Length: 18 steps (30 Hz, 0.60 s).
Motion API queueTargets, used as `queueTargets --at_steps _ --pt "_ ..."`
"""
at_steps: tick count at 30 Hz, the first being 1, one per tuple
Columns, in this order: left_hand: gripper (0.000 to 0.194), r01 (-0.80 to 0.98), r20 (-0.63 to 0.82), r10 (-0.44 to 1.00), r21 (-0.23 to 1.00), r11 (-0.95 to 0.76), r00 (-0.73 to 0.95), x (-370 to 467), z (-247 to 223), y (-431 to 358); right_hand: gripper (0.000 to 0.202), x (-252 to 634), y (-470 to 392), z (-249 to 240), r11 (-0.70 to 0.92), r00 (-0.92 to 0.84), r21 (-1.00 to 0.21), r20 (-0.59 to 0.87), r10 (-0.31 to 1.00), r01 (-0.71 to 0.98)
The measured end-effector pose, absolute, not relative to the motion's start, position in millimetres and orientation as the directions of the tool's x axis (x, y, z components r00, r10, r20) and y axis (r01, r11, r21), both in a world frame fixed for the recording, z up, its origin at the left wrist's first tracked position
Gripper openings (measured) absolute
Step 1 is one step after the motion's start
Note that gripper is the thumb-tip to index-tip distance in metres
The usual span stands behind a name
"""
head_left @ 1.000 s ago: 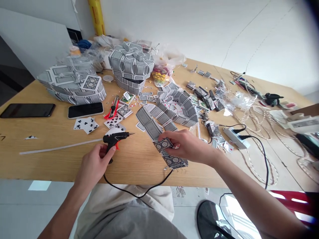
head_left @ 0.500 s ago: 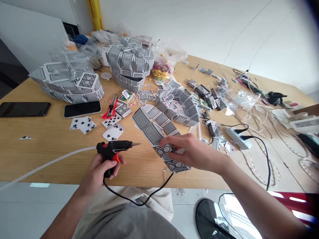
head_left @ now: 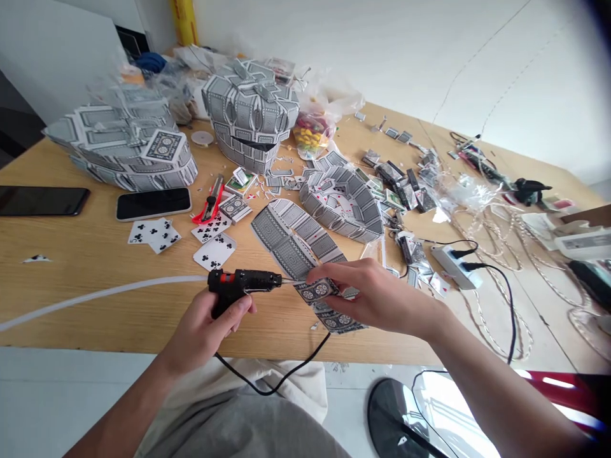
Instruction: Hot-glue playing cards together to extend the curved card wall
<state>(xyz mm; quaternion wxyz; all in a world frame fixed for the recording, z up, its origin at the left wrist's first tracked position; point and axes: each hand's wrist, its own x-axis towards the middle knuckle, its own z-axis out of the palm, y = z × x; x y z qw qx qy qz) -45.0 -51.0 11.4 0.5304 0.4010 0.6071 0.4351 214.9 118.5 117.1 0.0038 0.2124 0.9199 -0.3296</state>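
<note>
Two hands work close together near the front edge of the wooden table (head_left: 95,254). The left hand (head_left: 210,327) is clenched round the grip of a black glue gun (head_left: 243,283), whose long white glue stick (head_left: 95,296) trails out toward 9 o'clock and whose black cord (head_left: 272,378) loops off the table edge toward 6 o'clock. The nozzle points toward 3 o'clock and sits just at the edge of a card strip (head_left: 305,254), a curved band of joined playing cards. The right hand (head_left: 377,296) pinches the near end of that strip, fingertips just beside the nozzle.

The likeliest trouble, as I judge it, is hot glue or the tip reaching those fingertips, since they are so near. The hanging cord could snag on the knee below and jerk the gun. The strip's near end overhangs close to the table edge and could slide off if let go.

Open room lies at 9 o'clock, where bare wood runs past loose club cards (head_left: 155,234) to two phones (head_left: 153,203). Toward 12 o'clock a curved card wall (head_left: 344,207) and a card-covered box (head_left: 251,117) crowd in; toward 3 o'clock a power strip (head_left: 451,264) and tangled wires (head_left: 506,254) leave little room.
</note>
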Motion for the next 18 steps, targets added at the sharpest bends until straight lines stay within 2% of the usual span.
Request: queueTargets --at_steps 4,10,18 --pt "0.048 0.019 -0.290 0.947 0.955 0.296 -0.138 -42.2 15.8 -48.2 0.034 215.4 118.4 114.4 0.692 -0.914 -0.612 -0.142 0.380 0.383" --pt "0.046 -0.020 -0.289 0.950 0.957 0.289 -0.114 -41.8 16.5 -48.5 0.039 213.3 114.9 113.7 0.697 -0.891 -0.586 -0.104 0.441 0.413" --pt "0.046 -0.072 -0.282 0.955 0.958 0.276 -0.092 -38.9 19.2 -49.5 0.041 215.6 113.6 118.3 0.659 -0.891 -0.649 -0.066 0.450 0.381"
